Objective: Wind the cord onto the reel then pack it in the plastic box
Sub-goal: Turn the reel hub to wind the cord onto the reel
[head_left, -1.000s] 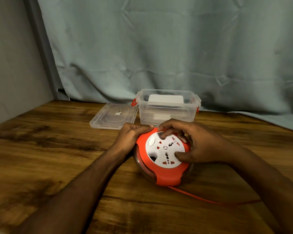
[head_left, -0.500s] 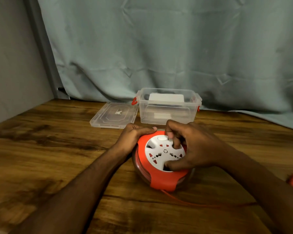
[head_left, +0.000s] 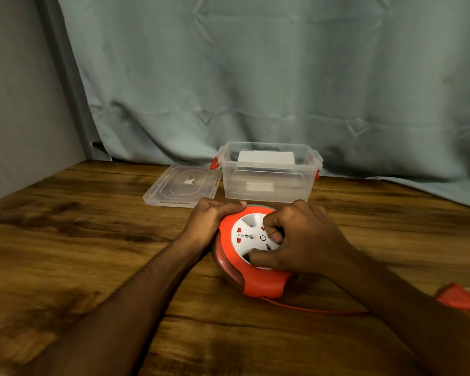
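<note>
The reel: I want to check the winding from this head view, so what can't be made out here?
- Right part of the reel's white socket face: covered by the right hand.
- How much cord is wound: only a few turns show at the side.
- Plug: blurred, partly behind the right forearm.
- Left hand's fingertips: curled behind the rim.

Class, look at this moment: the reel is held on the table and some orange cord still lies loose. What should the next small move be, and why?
Probably another turn of the white socket disc by the right hand, while the left hand steadies the reel. Orange cord trails across the table to the plug, so winding looks unfinished; the open plastic box waits behind.
</note>
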{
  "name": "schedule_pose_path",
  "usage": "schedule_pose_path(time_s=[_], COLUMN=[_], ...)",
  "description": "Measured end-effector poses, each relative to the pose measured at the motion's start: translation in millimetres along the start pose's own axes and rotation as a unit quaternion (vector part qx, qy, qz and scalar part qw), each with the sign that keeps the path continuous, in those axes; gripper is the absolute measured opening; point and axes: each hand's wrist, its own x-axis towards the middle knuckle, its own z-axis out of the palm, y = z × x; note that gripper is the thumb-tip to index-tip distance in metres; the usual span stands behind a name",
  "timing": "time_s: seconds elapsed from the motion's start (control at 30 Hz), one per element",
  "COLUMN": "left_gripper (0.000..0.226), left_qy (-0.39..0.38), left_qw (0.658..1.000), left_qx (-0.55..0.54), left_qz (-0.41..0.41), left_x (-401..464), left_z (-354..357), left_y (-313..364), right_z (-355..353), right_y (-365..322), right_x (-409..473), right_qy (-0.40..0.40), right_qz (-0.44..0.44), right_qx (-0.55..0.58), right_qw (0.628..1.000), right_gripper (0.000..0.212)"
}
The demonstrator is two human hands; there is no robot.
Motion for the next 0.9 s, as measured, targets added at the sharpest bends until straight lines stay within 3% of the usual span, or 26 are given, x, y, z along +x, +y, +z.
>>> schedule_pose_path(time_s=[0.23, 0.43, 0.6, 0.73, 0.9], left_gripper=[0.031, 0.038, 0.040, 0.040, 0.039], left_qy=[-0.006, 0.012, 0.002, -0.009, -0.029], left_qw=[1.000, 1.000, 1.000, 0.999, 0.998], left_qx=[0.005, -0.008, 0.022, 0.029, 0.045], left_qz=[-0.001, 0.009, 0.012, 0.020, 0.014], left_x=[-0.3, 0.0, -0.1, -1.8, -4.1], left_z=[0.0, -1.1, -1.4, -1.0, 0.4], left_y=[0.9, 1.0, -0.3, 0.5, 2.2], right_z=[5.9, -13.6, -29.5, -25.1, -31.7], right_y=[-3.6, 7.6, 25.6, 32.2, 32.4], right_x=[1.0, -0.9, -1.3, 2.8, 3.0], right_qy=[0.010, -0.007, -0.124, -0.150, -0.165], right_qz=[0.002, -0.038, -0.048, -0.041, -0.033], right_qx=[0.025, 0.125, 0.172, 0.224, 0.232], right_qw=[1.000, 0.991, 0.976, 0.962, 0.958], right_gripper=[0.060, 0.029, 0.052, 0.074, 0.069])
